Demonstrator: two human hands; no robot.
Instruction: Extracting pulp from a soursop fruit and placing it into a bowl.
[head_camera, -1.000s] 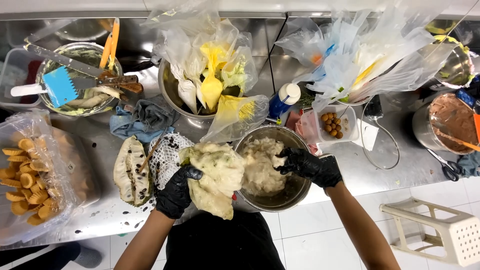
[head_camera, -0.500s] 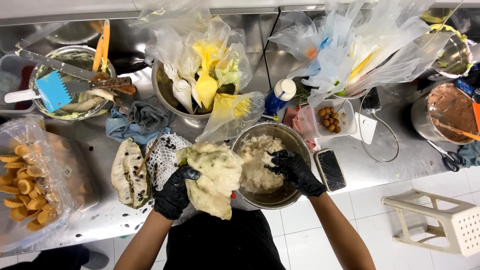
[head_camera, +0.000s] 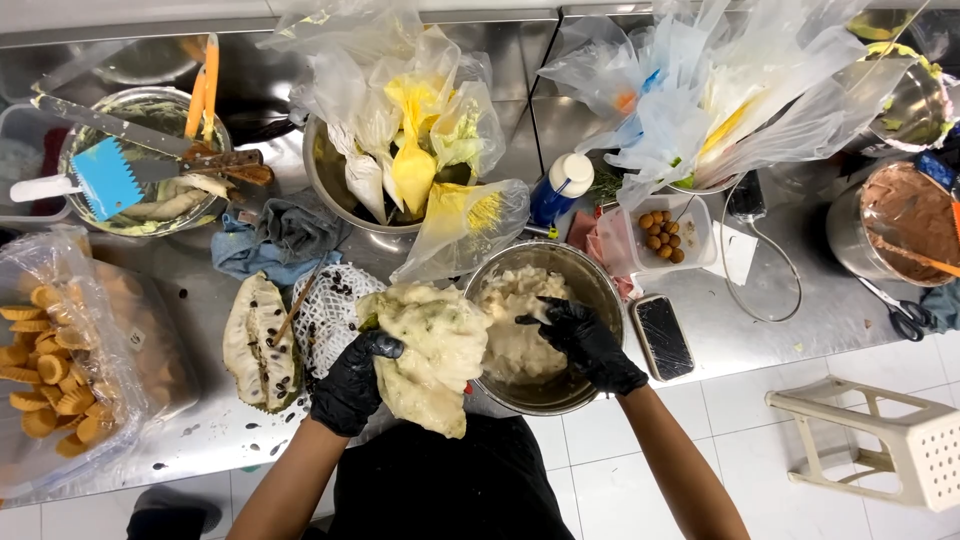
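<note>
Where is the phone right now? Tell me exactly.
In the head view, the phone lies face up on the steel counter, just right of the metal bowl and the right hand.

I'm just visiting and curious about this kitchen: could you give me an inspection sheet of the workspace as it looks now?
Surface: steel counter, smeared, dark seeds scattered.
Job's things: pale fruit flesh mass; round steel bowl of pulp.
Clutter: split fruit husk, blue scraper, knife, plastic bags, black phone, tray of pastry cups.
Grippers: left hand, black-gloved, grips the flesh; right hand, black-gloved, in the bowl.
Cables: thin wire loop.
Surroundings: white plastic stool, tiled floor.
</note>
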